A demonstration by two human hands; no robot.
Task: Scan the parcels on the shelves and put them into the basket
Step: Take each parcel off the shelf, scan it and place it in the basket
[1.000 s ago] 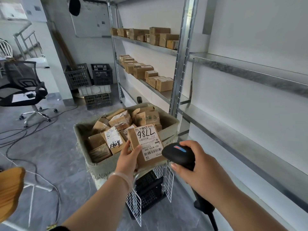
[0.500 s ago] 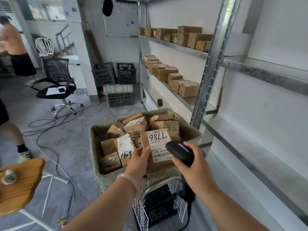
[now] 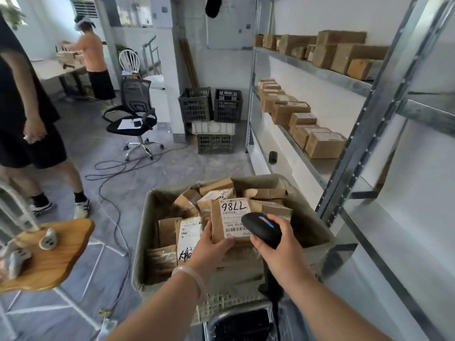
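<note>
1. The parcel (image 3: 230, 215) is held label up at lower centre of the frame, just above the heap in the basket (image 3: 144, 242). Whether it touches the heap cannot be told.
2. A failed read is the likeliest fault. The scanner (image 3: 262, 230) sits very near the label and hides its lower right corner, so part of the printing may be masked and the parcel dropped in unread.
3. A slip is also possible, since the parcel is gripped only along its near left edge. The heap is also high and uneven, so a released parcel could slide towards the rim.
4. The left hand (image 3: 211, 247) comes in from the bottom centre. Its thumb is laid on the parcel's left side and its fingers (image 3: 227, 242) are curled under the near edge, clamped on the cardboard.
5. The right hand (image 3: 283, 254) comes in from the lower right. Its fingers (image 3: 257, 242) are wrapped tightly round the scanner, whose head is aimed at the label and whose handle hangs below the palm.
6. More parcels are left on the shelves (image 3: 322, 168) at right, so the task is judged to be only partly done.
7. A cable (image 3: 118, 212) lies on the floor left of the basket and could be snagged if the basket is moved.
</note>
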